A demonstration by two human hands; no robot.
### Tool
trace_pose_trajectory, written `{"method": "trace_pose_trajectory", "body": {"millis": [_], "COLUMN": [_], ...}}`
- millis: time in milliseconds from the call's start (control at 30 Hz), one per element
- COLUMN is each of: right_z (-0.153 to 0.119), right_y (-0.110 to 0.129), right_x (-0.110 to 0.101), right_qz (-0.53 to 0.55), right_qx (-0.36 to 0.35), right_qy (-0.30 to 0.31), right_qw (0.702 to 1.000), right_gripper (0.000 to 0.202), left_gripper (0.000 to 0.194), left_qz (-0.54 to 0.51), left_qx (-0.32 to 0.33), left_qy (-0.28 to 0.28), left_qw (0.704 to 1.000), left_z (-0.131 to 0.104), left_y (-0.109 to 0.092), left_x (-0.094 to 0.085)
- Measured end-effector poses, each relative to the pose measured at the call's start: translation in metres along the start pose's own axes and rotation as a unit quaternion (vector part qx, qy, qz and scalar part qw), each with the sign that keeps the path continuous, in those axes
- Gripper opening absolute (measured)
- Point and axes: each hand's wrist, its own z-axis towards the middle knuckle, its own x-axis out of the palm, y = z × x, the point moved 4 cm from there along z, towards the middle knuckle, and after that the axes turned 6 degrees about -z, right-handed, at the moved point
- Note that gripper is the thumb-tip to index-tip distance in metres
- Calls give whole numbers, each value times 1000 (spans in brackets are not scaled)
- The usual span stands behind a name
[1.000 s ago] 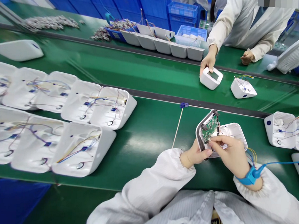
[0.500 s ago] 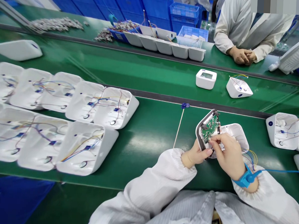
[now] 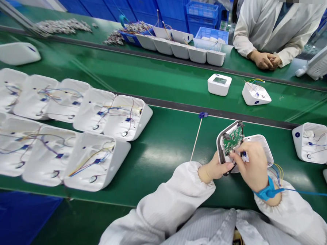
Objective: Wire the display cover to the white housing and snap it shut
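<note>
Over green belt, left hand [image 3: 214,169] gripped front cover [image 3: 229,140], board side up; right hand [image 3: 250,165] pinched at circuit board [image 3: 232,139]. White shell [image 3: 258,144] touching behind, unclosed. Many wired shells [image 3: 95,163] waited.

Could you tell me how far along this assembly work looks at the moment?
Done: one closed white unit sits on the far belt. In hand: the left hand holds a cover with its green circuit board, and the right hand works at its wiring over an open shell. Left: many open wired shells wait on the left.
</note>
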Motion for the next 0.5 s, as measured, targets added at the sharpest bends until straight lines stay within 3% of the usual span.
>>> {"method": "trace_pose_trajectory", "body": {"millis": [67,167,233,367,500], "right_z": [8,16,17,11,2], "right_y": [-4,-9,-13,-7,10], "right_x": [-9,-12,-10,-5,-25], "right_qz": [-27,-41,-42,-27,-33], "right_qx": [-70,-155,-154,-127,-103], "right_qy": [-26,42,74,60,38], "right_qw": [997,986,984,990,993], "right_gripper": [23,41,45,57,70], "left_gripper": [68,72,70,61,68], "left_qz": [17,49,59,57,36], "left_qx": [8,19,22,27,11], "left_qy": [22,47,61,83,55], "left_qw": [1000,998,996,995,998], "left_z": [1,4,6,9,5], "left_y": [-4,-12,-16,-20,-12], "left_x": [0,2,5,8,-3]}}
